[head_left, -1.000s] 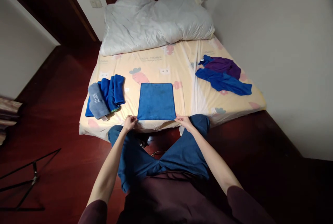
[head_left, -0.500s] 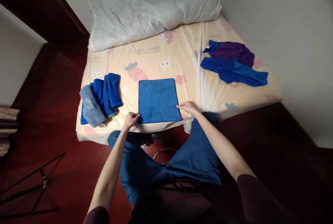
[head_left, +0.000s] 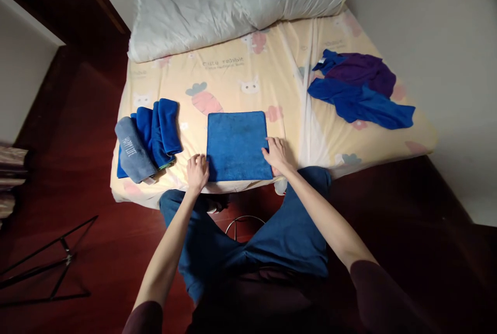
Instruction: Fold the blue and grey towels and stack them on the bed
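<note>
A blue cloth [head_left: 238, 145], squarish and lying flat with a few darker patches, is on the bed in front of me. At its lower left edge rests my left hand [head_left: 198, 172], fingers bent and loosely apart, the thumb side touching the cloth. My right hand [head_left: 276, 155] lies along the right edge, with the thumb on the border and the fingers spread from it. To the left is a row of rolled or folded blue towels [head_left: 151, 132]. A grey-blue towel [head_left: 134, 150] with white lettering leans against them.
Crumpled blue cloth [head_left: 361, 101] and purple cloth [head_left: 363, 71] lie on the right of the bed [head_left: 240, 96]. A pale quilt [head_left: 233, 2] spans its far side. A black metal stand [head_left: 64, 259] is on the floor at left; a wall [head_left: 427, 54] borders the right.
My hands have let go of the pinched edges near the cloth's lower corners and now rest against its sides. The right hand has moved slightly up. The view has shifted a little.
</note>
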`<state>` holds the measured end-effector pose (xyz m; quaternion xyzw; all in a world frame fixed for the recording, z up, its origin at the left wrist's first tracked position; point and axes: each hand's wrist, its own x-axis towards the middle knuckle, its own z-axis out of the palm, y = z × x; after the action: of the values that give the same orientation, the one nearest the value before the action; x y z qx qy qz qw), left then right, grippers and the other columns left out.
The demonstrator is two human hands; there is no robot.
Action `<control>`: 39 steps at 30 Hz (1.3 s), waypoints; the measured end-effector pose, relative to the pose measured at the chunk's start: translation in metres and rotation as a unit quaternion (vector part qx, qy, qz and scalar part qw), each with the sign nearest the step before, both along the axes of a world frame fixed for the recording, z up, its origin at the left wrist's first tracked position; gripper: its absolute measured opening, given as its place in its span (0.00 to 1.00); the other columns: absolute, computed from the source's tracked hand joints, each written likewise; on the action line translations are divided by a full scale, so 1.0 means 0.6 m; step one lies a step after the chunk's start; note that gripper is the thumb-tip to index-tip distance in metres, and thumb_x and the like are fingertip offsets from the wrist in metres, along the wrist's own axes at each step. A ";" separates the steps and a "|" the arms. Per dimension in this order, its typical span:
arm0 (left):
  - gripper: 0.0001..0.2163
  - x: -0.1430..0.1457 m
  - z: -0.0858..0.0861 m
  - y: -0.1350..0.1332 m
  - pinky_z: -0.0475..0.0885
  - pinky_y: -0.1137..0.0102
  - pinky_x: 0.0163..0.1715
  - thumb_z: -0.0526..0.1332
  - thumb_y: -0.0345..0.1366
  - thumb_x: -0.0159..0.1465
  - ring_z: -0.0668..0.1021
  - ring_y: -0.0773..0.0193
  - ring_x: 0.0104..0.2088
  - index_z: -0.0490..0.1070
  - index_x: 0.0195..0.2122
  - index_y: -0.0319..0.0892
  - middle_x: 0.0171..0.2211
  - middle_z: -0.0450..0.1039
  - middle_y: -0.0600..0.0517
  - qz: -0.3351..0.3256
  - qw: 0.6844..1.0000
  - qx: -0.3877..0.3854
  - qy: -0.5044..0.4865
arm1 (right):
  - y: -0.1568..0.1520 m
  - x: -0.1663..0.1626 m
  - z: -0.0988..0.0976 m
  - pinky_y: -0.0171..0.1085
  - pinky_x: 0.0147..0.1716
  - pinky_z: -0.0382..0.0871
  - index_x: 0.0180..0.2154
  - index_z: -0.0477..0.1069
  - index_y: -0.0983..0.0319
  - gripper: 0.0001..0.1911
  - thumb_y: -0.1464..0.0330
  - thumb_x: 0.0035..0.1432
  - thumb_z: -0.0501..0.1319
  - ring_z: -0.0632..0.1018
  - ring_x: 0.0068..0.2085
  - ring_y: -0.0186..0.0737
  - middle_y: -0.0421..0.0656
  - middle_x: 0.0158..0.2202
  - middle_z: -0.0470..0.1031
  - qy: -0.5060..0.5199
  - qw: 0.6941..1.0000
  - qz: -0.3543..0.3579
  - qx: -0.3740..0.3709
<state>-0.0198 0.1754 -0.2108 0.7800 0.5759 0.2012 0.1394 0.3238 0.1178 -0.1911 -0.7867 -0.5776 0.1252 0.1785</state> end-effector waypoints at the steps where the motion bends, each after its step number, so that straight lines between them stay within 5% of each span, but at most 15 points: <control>1: 0.20 0.015 0.005 0.008 0.64 0.46 0.66 0.54 0.41 0.71 0.67 0.42 0.66 0.69 0.61 0.40 0.64 0.66 0.35 -0.025 1.000 0.010 0.011 | 0.012 -0.019 0.006 0.52 0.61 0.68 0.65 0.67 0.68 0.28 0.66 0.67 0.57 0.71 0.63 0.58 0.58 0.64 0.70 -0.008 0.999 0.019 0.029; 5: 0.26 0.088 0.010 0.058 0.55 0.49 0.72 0.49 0.44 0.73 0.56 0.45 0.74 0.63 0.69 0.38 0.73 0.54 0.38 -0.110 0.993 0.003 0.039 | 0.081 -0.088 0.016 0.58 0.70 0.55 0.71 0.58 0.66 0.31 0.64 0.71 0.52 0.55 0.74 0.58 0.53 0.75 0.52 -0.019 0.993 0.106 0.044; 10: 0.31 0.158 -0.014 0.141 0.50 0.48 0.74 0.44 0.50 0.74 0.50 0.47 0.76 0.58 0.72 0.36 0.75 0.50 0.39 -0.125 0.991 -0.008 0.037 | 0.182 -0.114 -0.006 0.60 0.74 0.42 0.73 0.56 0.65 0.32 0.63 0.73 0.50 0.47 0.77 0.56 0.50 0.77 0.46 -0.026 0.989 0.143 0.032; 18: 0.35 0.187 -0.075 0.282 0.39 0.48 0.75 0.44 0.53 0.74 0.47 0.49 0.77 0.55 0.73 0.33 0.76 0.46 0.39 -0.112 0.993 -0.026 0.017 | 0.249 0.001 -0.100 0.60 0.75 0.37 0.74 0.50 0.69 0.35 0.57 0.75 0.46 0.46 0.77 0.52 0.53 0.77 0.46 -0.028 0.994 0.102 0.020; 21: 0.35 0.186 -0.089 0.308 0.35 0.48 0.75 0.44 0.54 0.74 0.44 0.50 0.77 0.54 0.73 0.31 0.76 0.45 0.40 -0.122 0.992 -0.023 -0.004 | 0.254 0.047 -0.111 0.61 0.75 0.35 0.75 0.45 0.72 0.36 0.57 0.76 0.44 0.46 0.77 0.53 0.55 0.77 0.46 -0.034 0.996 0.079 0.031; 24: 0.33 0.193 -0.077 0.282 0.31 0.49 0.75 0.44 0.51 0.75 0.40 0.52 0.77 0.54 0.74 0.33 0.77 0.42 0.43 -0.132 0.991 -0.012 -0.015 | 0.243 0.040 -0.088 0.64 0.74 0.31 0.75 0.43 0.74 0.35 0.60 0.77 0.43 0.42 0.77 0.55 0.56 0.77 0.44 -0.043 0.997 0.062 0.022; 28: 0.30 0.208 -0.044 0.174 0.35 0.50 0.76 0.45 0.46 0.75 0.42 0.52 0.77 0.55 0.74 0.36 0.77 0.43 0.46 -0.197 0.980 -0.010 0.000 | 0.181 -0.047 -0.051 0.59 0.75 0.28 0.74 0.47 0.74 0.33 0.64 0.76 0.45 0.41 0.78 0.52 0.53 0.78 0.42 -0.047 0.992 0.116 0.034; 32: 0.28 0.193 -0.035 0.075 0.41 0.50 0.76 0.45 0.43 0.75 0.48 0.52 0.77 0.56 0.74 0.38 0.77 0.46 0.45 -0.222 0.975 -0.022 0.018 | 0.095 -0.120 -0.055 0.56 0.76 0.36 0.74 0.51 0.69 0.31 0.66 0.75 0.46 0.46 0.77 0.48 0.49 0.77 0.47 -0.027 0.985 0.169 0.031; 39: 0.28 0.112 -0.041 0.021 0.46 0.49 0.75 0.47 0.45 0.75 0.51 0.51 0.76 0.57 0.74 0.40 0.76 0.48 0.45 -0.132 0.991 -0.005 0.016 | 0.011 -0.084 -0.067 0.54 0.76 0.43 0.73 0.54 0.68 0.31 0.61 0.76 0.45 0.52 0.76 0.47 0.50 0.75 0.51 0.003 0.987 0.151 0.050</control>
<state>0.0474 0.1882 -0.2354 0.8516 0.4711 0.1655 0.1594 0.2732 0.1244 -0.2315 -0.6802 -0.6947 0.1244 0.1983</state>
